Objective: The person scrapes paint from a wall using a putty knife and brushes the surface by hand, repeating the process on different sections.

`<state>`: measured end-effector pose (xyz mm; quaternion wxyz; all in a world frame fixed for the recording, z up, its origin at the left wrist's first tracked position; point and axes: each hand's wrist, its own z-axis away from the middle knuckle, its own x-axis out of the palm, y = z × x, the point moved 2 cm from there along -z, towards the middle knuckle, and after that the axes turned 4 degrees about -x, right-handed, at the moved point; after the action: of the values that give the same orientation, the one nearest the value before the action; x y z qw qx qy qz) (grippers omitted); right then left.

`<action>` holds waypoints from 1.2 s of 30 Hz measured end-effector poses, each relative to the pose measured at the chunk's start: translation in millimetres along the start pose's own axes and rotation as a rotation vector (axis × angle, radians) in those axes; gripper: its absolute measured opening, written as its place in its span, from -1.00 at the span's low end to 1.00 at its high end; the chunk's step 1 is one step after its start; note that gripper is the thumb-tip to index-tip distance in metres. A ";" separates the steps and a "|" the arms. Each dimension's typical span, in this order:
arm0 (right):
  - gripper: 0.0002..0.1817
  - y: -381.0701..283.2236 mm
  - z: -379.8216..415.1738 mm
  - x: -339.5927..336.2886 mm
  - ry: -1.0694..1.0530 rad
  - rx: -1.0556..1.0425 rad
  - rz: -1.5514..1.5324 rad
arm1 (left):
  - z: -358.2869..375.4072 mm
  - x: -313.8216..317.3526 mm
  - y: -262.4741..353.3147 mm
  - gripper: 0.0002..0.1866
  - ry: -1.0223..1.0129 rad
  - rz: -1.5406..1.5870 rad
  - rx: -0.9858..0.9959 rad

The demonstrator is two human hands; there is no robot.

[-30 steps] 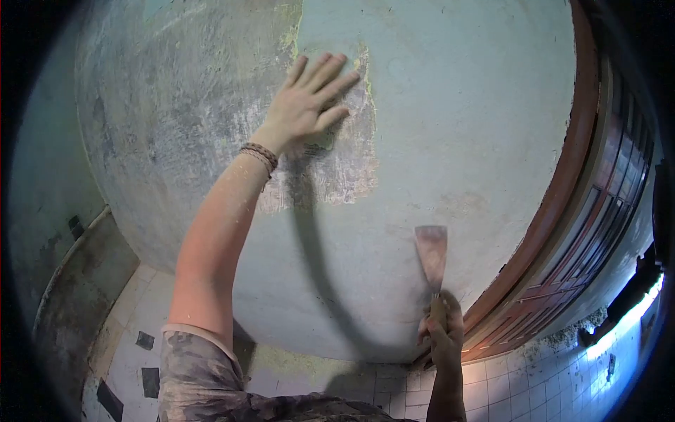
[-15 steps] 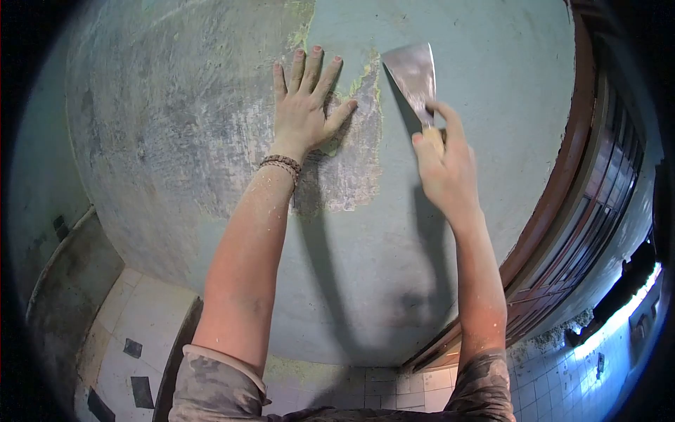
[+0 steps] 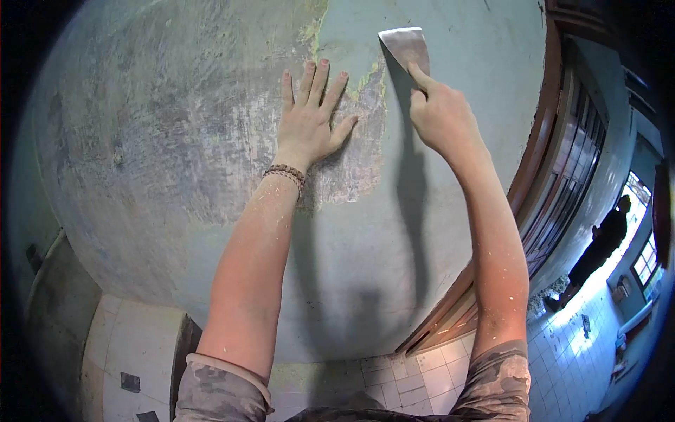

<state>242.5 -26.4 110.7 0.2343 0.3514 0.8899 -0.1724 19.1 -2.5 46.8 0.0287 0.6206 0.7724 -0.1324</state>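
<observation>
My left hand (image 3: 309,126) lies flat with fingers spread on the wall (image 3: 162,133), over a grey patch where the paint is gone. A braided bracelet (image 3: 285,174) circles that wrist. Closed around a paint scraper (image 3: 408,48), my right hand (image 3: 443,116) is up on the painted side, its index finger stretched along the blade. The wide metal edge points upward against the pale green paint (image 3: 478,49); the handle is hidden in my fist. A ragged yellowish paint edge (image 3: 365,77) runs between the two hands.
A brown wooden frame (image 3: 538,148) with a barred window borders the wall on the right. Farther right a person (image 3: 601,243) stands on the tiled floor (image 3: 562,352) near a bright window. A tiled ledge (image 3: 140,344) is at lower left.
The scraper has moved up slightly, and my right hand has turned so its back shows more. My left hand stays spread on the wall. The view has shifted, showing more of the person at right.
</observation>
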 end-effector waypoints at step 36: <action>-0.45 1.8 -19.1 36.8 0.011 0.001 0.056 | 10.5 2.2 -1.0 -0.20 0.064 0.118 -0.007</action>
<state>214.5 3.9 106.5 0.2340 0.3770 0.8810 -0.1643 16.4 -3.1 36.4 0.0138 0.6689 0.7354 -0.1080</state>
